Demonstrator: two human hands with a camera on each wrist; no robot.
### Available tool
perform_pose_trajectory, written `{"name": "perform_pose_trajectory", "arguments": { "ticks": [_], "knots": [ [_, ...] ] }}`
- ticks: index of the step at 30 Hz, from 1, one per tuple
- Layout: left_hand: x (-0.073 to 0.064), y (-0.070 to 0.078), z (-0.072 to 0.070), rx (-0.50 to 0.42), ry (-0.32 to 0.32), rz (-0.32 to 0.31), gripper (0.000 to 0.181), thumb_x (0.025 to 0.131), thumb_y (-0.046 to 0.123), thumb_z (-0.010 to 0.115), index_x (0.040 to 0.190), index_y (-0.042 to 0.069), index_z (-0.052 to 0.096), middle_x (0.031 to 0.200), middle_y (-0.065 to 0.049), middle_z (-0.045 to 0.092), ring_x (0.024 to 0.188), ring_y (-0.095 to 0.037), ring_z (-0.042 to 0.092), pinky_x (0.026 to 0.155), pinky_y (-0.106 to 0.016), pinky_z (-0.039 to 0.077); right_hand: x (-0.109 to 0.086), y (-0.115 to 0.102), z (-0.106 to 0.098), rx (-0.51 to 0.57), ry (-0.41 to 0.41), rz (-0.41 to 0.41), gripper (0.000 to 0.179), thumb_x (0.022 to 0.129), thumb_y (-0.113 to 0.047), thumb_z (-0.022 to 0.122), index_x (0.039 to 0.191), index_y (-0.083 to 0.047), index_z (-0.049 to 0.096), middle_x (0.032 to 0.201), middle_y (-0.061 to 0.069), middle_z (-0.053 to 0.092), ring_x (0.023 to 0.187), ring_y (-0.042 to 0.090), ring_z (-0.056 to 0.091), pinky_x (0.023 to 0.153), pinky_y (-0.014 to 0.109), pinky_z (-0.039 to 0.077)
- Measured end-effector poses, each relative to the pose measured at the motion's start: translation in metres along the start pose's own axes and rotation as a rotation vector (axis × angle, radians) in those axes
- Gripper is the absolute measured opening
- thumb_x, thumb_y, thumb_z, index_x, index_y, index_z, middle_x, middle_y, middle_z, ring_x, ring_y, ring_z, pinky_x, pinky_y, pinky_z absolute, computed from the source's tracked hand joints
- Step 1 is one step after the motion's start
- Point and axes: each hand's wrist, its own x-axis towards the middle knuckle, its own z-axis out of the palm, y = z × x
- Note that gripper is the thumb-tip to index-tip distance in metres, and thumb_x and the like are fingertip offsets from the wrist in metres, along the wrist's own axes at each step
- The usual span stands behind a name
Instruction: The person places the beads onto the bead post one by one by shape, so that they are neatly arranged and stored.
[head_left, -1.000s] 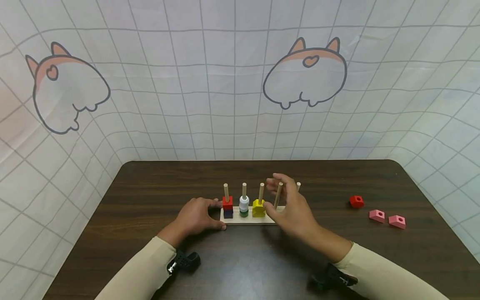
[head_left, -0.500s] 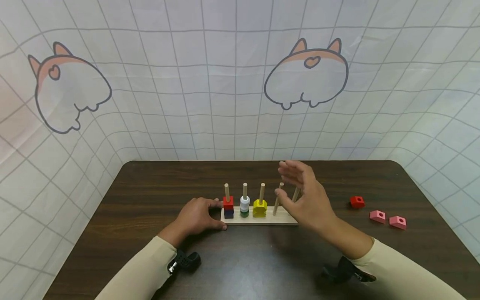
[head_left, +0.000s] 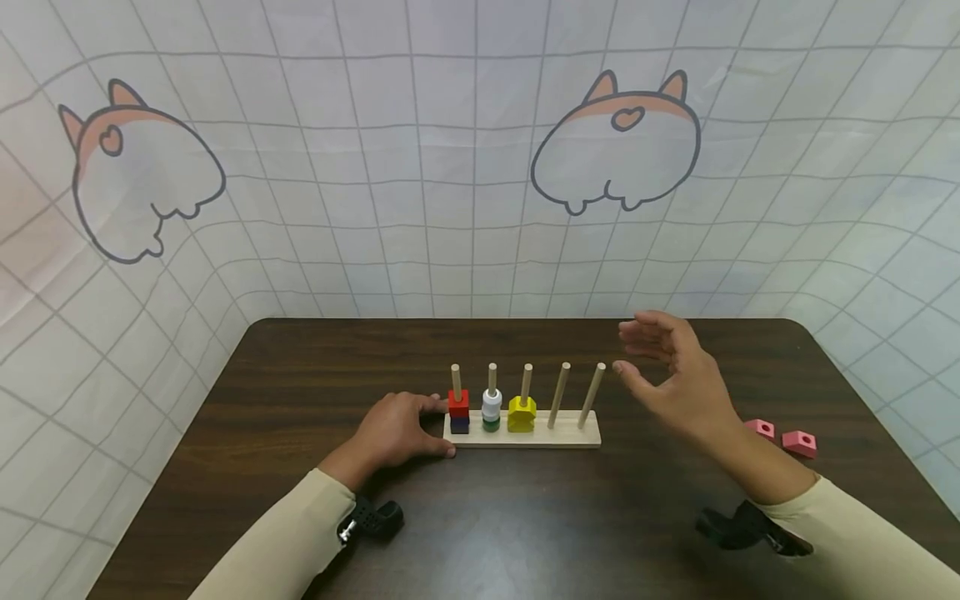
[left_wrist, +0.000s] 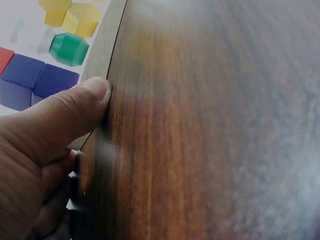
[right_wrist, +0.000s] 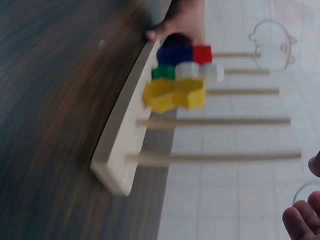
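Note:
A pale wooden peg board [head_left: 492, 442] with several upright pegs stands on the table. My left hand [head_left: 393, 429] pinches its left end, thumb at the front edge, as the left wrist view also shows at the thumb [left_wrist: 92, 95]. The leftmost peg carries a red block [head_left: 458, 403] above dark blue ones [left_wrist: 40, 75]. White beads [head_left: 491, 403] sit over a green bead [left_wrist: 69, 49] on the second peg, and yellow blocks [head_left: 522, 414] fill the third. Both right-hand pegs [head_left: 592, 396] are bare. My right hand [head_left: 686, 387] hovers right of the board, fingers apart, holding nothing.
Two pink blocks [head_left: 799, 443] with holes lie on the dark wooden table [head_left: 525, 517] at the right, one partly behind my right forearm. A white grid-patterned curtain [head_left: 472, 167] hangs behind the table's far edge.
My right hand has moved right, from over the right-hand pegs to beyond the board's end. It now hides the loose red block. My left hand stays on the board.

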Motion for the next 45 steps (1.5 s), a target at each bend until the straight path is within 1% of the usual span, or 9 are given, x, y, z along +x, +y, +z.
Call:
{"name": "perform_pose_trajectory", "arguments": {
  "ticks": [4, 7, 11, 19, 23, 27, 30, 36, 45],
  "knots": [
    [0.0, 0.0, 0.0, 0.0, -0.003, -0.002, 0.067, 0.07, 0.046, 0.094, 0.128, 0.021, 0.074, 0.139, -0.003, 0.064, 0.133, -0.038, 0.053, 0.108, -0.058, 0.04, -0.007, 0.018, -0.013, -0.111, -0.007, 0.039, 0.065, 0.085, 0.007, 0.079, 0.141, 0.001, 0.047, 0.126, 0.011, 0.066, 0.11, 0.025, 0.064, 0.092, 0.014, 0.044],
    [0.0, 0.0, 0.0, 0.002, -0.003, -0.001, 0.067, 0.07, 0.047, 0.094, 0.129, 0.021, 0.074, 0.139, -0.002, 0.064, 0.133, -0.038, 0.053, 0.108, -0.057, 0.04, -0.015, 0.034, -0.025, -0.19, -0.03, 0.112, 0.06, 0.089, 0.001, 0.077, 0.141, -0.001, 0.048, 0.126, 0.013, 0.066, 0.11, 0.032, 0.064, 0.09, 0.029, 0.047],
    [0.0, 0.0, 0.0, 0.001, -0.004, -0.001, 0.068, 0.07, 0.047, 0.094, 0.129, 0.021, 0.074, 0.139, -0.002, 0.064, 0.133, -0.038, 0.053, 0.108, -0.057, 0.04, -0.026, 0.056, -0.041, -0.246, -0.109, 0.213, 0.058, 0.094, -0.009, 0.074, 0.144, -0.001, 0.046, 0.132, 0.017, 0.062, 0.114, 0.041, 0.06, 0.088, 0.055, 0.047],
    [0.0, 0.001, -0.001, 0.0, -0.001, 0.003, 0.067, 0.07, 0.046, 0.094, 0.128, 0.021, 0.074, 0.139, -0.003, 0.064, 0.132, -0.037, 0.054, 0.106, -0.055, 0.042, -0.041, 0.095, -0.067, -0.359, -0.272, 0.333, 0.065, 0.096, -0.021, 0.074, 0.146, 0.005, 0.043, 0.138, 0.032, 0.053, 0.12, 0.053, 0.051, 0.088, 0.068, 0.043],
    [0.0, 0.003, -0.001, -0.008, -0.005, 0.001, 0.066, 0.07, 0.045, 0.094, 0.128, 0.021, 0.074, 0.139, -0.003, 0.064, 0.133, -0.036, 0.054, 0.106, -0.053, 0.043, -0.046, 0.11, -0.075, -0.385, -0.416, 0.414, 0.073, 0.094, -0.035, 0.076, 0.146, 0.006, 0.044, 0.14, 0.036, 0.05, 0.122, 0.056, 0.05, 0.091, 0.07, 0.043],
    [-0.001, 0.003, -0.001, -0.004, -0.006, -0.005, 0.067, 0.07, 0.046, 0.094, 0.129, 0.02, 0.074, 0.139, -0.002, 0.064, 0.133, -0.036, 0.054, 0.106, -0.053, 0.043, -0.051, 0.12, -0.077, -0.386, -0.504, 0.406, 0.071, 0.09, -0.034, 0.08, 0.141, 0.007, 0.051, 0.13, 0.034, 0.059, 0.112, 0.051, 0.059, 0.087, 0.065, 0.049],
    [-0.001, 0.003, -0.002, 0.0, -0.007, -0.007, 0.067, 0.07, 0.046, 0.094, 0.129, 0.02, 0.074, 0.139, -0.002, 0.064, 0.133, -0.036, 0.054, 0.107, -0.054, 0.042, -0.053, 0.124, -0.076, -0.394, -0.52, 0.388, 0.061, 0.088, -0.026, 0.082, 0.134, 0.006, 0.057, 0.119, 0.028, 0.065, 0.101, 0.042, 0.065, 0.08, 0.059, 0.053],
    [0.0, 0.001, -0.001, 0.004, -0.009, -0.002, 0.067, 0.07, 0.046, 0.094, 0.128, 0.02, 0.074, 0.139, -0.002, 0.064, 0.133, -0.036, 0.054, 0.107, -0.055, 0.041, -0.054, 0.127, -0.075, -0.413, -0.528, 0.448, 0.047, 0.088, -0.02, 0.081, 0.125, 0.003, 0.063, 0.104, 0.018, 0.07, 0.088, 0.032, 0.065, 0.072, 0.052, 0.053],
    [0.0, 0.001, -0.002, 0.007, -0.008, -0.005, 0.067, 0.07, 0.046, 0.093, 0.128, 0.02, 0.074, 0.139, -0.002, 0.064, 0.133, -0.037, 0.053, 0.108, -0.057, 0.04, -0.052, 0.128, -0.073, -0.435, -0.513, 0.469, 0.039, 0.086, -0.017, 0.081, 0.116, 0.002, 0.066, 0.097, 0.014, 0.07, 0.085, 0.031, 0.066, 0.071, 0.053, 0.053]
  ]
}}
